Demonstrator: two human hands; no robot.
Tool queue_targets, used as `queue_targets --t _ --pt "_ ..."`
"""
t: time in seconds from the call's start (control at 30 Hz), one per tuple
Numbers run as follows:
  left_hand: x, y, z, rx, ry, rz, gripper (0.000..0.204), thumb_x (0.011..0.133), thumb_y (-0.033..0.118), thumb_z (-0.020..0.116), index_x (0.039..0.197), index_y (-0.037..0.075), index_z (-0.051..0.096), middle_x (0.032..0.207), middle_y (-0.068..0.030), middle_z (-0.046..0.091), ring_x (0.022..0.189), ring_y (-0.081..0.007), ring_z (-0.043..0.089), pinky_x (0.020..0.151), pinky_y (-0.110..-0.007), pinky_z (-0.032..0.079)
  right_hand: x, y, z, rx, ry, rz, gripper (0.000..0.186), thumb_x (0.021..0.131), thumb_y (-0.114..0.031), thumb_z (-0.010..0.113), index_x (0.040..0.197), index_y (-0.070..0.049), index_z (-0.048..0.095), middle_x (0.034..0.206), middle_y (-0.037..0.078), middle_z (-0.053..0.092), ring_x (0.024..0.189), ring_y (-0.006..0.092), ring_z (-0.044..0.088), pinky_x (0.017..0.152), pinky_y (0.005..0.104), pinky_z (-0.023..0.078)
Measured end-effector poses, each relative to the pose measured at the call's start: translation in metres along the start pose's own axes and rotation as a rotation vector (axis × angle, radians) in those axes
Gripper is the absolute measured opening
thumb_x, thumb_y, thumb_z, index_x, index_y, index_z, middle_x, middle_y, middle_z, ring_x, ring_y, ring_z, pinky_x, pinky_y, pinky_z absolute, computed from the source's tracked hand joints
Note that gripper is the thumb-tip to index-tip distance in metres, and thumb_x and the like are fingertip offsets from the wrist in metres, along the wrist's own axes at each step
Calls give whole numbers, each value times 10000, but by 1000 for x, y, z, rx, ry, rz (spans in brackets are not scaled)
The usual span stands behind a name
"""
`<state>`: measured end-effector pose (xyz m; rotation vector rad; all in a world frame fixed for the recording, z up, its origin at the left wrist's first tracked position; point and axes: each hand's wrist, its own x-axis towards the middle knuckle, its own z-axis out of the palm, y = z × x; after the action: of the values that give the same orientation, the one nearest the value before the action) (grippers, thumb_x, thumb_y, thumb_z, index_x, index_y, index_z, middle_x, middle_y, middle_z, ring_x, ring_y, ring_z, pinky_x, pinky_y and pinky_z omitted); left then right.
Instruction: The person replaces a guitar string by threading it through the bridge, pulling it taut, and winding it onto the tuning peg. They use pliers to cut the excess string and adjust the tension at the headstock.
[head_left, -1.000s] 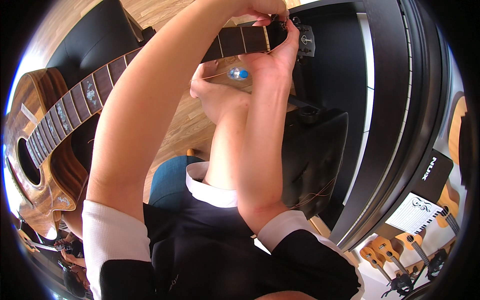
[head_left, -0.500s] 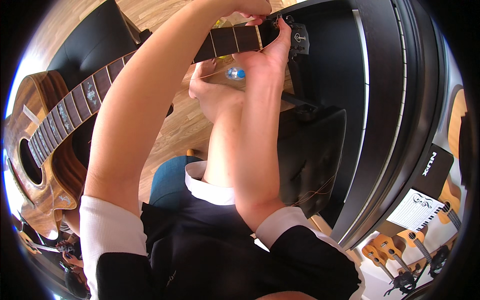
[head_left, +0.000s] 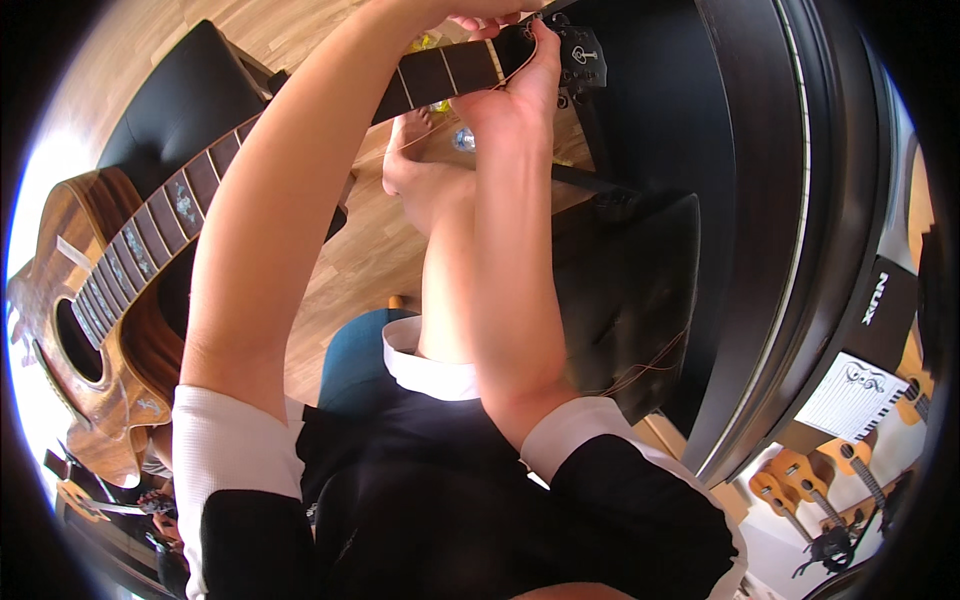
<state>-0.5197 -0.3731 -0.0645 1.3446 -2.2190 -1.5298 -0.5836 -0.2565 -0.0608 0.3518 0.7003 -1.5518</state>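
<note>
An acoustic guitar (head_left: 112,395) of brown wood lies on the left, its inlaid fretboard running behind my left forearm up to a dark headstock (head_left: 582,62) at the top. No strings lie over its sound hole. At the headstock, a thin copper-coloured guitar string (head_left: 522,68) crosses near the nut, and my right hand (head_left: 512,98) holds it there, thumb raised against the headstock. The right fingers are mostly hidden behind the neck. My left hand (head_left: 485,18) reaches over to the headstock's far side, fingers bent together by the string's end; what they pinch is too small to make out.
Right of me stands a black piano (head_left: 660,120), with a black padded bench (head_left: 625,290) carrying loose string. Another black seat (head_left: 185,95) stands at upper left. A plastic bottle (head_left: 464,139) lies on the wooden floor near my foot. Several ukuleles (head_left: 795,475) hang at lower right.
The view has shifted slightly, so the headstock and both hands sit a little higher and further left. Both hands stay at the headstock with the string.
</note>
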Motion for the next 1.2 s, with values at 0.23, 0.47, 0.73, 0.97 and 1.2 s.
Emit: queue_targets --t 0.23,0.47,0.73,0.97,1.2 --pt "-1 -10 5 -317 -37 231 219 836 118 684 1020 3 709 852 -104 730 727 -196 668 662 -313 533 13 3 -9 56 0 -75 199 908 -350 545 849 -173 616 765 -40 614 738 112 597 729 347 529" --pt "-10 1 3 -169 -16 -47 224 869 168 682 1036 23 713 725 -70 670 564 -145 588 466 -298 460 -2 3 4 -18 17 -96 204 906 -352 533 869 -168 613 752 -38 614 722 116 594 701 345 524" --pt "-14 17 6 -121 19 -224 345 900 366 688 826 30 716 552 -28 559 393 -121 461 359 -291 356 2 -2 -1 11 59 -58 184 918 -328 562 884 -154 612 742 -22 617 694 125 604 687 314 527" --pt "-12 14 1 -211 15 -298 417 939 400 632 715 50 661 536 -10 511 412 -141 461 365 -307 345 6 4 -2 28 21 -42 155 915 -309 586 873 -162 611 754 -16 625 671 114 596 656 293 522" --pt "-16 8 -2 -392 -180 -69 332 974 361 575 816 76 639 551 27 458 417 -107 400 371 -282 297 9 5 -1 81 74 -82 154 910 -319 596 873 -170 610 770 -24 643 699 117 602 648 286 511"
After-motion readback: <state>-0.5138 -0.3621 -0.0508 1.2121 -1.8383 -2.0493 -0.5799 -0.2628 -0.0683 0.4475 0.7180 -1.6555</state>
